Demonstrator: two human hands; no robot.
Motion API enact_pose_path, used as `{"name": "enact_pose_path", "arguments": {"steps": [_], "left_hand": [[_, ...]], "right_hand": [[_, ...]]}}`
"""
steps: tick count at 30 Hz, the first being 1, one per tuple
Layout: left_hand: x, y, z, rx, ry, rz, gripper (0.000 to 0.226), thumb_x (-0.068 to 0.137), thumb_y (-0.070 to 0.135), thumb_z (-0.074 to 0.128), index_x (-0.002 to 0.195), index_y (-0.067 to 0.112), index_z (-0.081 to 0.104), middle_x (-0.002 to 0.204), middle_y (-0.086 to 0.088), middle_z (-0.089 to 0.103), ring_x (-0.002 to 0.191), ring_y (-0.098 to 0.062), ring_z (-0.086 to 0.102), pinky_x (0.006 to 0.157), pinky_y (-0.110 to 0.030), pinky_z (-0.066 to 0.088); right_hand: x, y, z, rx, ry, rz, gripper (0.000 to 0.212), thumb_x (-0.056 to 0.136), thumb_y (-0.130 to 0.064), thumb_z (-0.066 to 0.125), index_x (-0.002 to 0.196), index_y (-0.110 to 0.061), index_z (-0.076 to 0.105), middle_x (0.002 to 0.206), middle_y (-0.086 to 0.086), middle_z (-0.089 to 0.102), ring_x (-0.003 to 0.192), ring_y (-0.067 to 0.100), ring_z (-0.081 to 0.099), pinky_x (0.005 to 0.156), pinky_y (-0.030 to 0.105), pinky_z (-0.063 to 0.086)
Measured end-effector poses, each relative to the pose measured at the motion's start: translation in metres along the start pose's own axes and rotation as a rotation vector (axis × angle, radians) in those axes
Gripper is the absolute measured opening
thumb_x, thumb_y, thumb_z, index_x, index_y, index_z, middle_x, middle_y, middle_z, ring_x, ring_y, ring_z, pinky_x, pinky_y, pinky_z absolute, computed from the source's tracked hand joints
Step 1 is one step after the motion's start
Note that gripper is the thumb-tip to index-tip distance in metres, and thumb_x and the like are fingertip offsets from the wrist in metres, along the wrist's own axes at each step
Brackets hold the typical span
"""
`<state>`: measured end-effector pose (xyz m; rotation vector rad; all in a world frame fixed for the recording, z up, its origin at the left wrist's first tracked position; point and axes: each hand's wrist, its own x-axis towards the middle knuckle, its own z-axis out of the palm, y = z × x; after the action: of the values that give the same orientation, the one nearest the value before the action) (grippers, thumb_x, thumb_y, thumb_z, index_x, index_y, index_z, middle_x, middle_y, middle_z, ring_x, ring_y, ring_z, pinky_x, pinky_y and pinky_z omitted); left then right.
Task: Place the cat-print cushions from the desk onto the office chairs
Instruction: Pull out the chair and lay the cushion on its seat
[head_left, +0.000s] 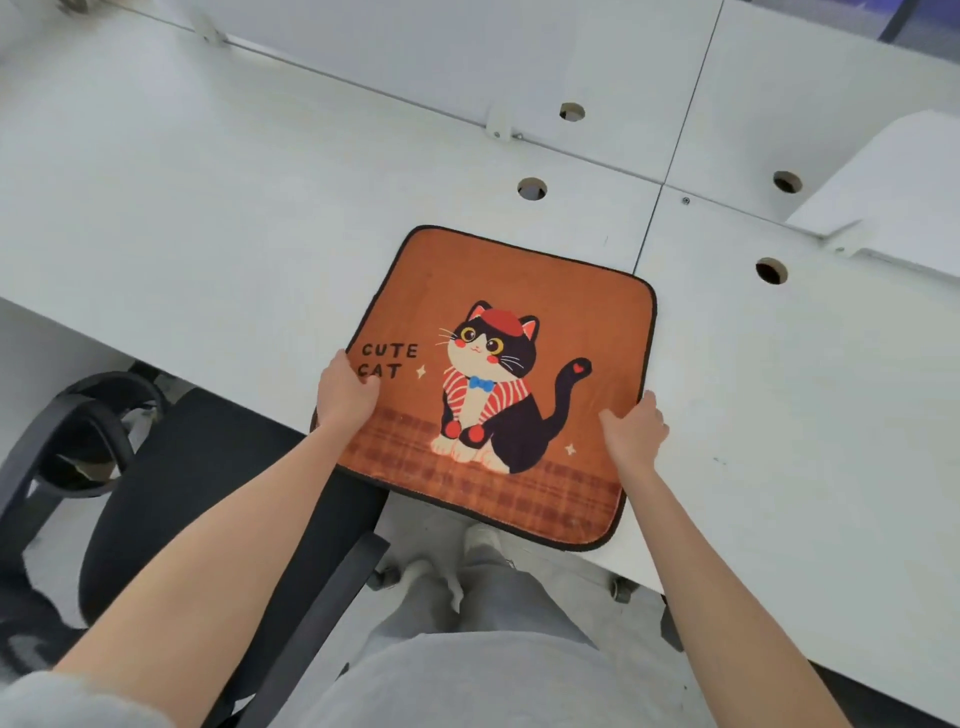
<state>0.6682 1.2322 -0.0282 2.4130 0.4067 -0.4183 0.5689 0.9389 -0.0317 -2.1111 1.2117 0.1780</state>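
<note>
An orange cat-print cushion (519, 291) with a black-and-white cat and the words "CUTE CAT" lies flat on the white desk (208, 218), its near edge overhanging the desk's front. My left hand (347, 391) grips the cushion's left edge, thumb on top beside the lettering. At the right edge my right hand (634, 432) holds it, fingers on top. A black office chair (208, 467) stands below and to the left of the cushion, its seat partly under the desk edge.
The chair's armrests show at far left (62, 431) and lower middle (322, 608). Round cable holes (532, 189) dot the desk. A white divider panel (883, 192) rises at the right. My grey-trousered legs stand by the desk front.
</note>
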Motion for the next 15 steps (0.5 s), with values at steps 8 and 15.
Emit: {"name": "enact_pose_path", "arguments": {"steps": [8,15], "left_hand": [[0.012,0.006,-0.009,-0.045,0.031,-0.003,0.038,0.090,0.029,0.053,0.120,0.005,0.054,0.118,-0.020,0.060,0.103,-0.032,0.058,0.078,-0.036,0.047],[-0.030,-0.015,-0.069,-0.346,0.305,0.009,0.006,0.088,0.012,0.051,0.087,0.008,0.047,0.072,0.004,0.047,0.064,-0.010,0.045,0.055,-0.022,0.034]], "right_hand": [[0.004,-0.011,-0.009,0.010,0.042,-0.173,0.031,0.092,-0.013,0.044,0.122,-0.005,0.048,0.115,0.020,0.060,0.099,0.038,0.060,0.084,0.044,0.051],[-0.038,-0.118,0.000,-0.052,-0.078,-0.605,0.029,0.096,-0.014,0.037,0.124,-0.008,0.044,0.116,0.016,0.063,0.095,0.035,0.063,0.082,0.041,0.051]]}}
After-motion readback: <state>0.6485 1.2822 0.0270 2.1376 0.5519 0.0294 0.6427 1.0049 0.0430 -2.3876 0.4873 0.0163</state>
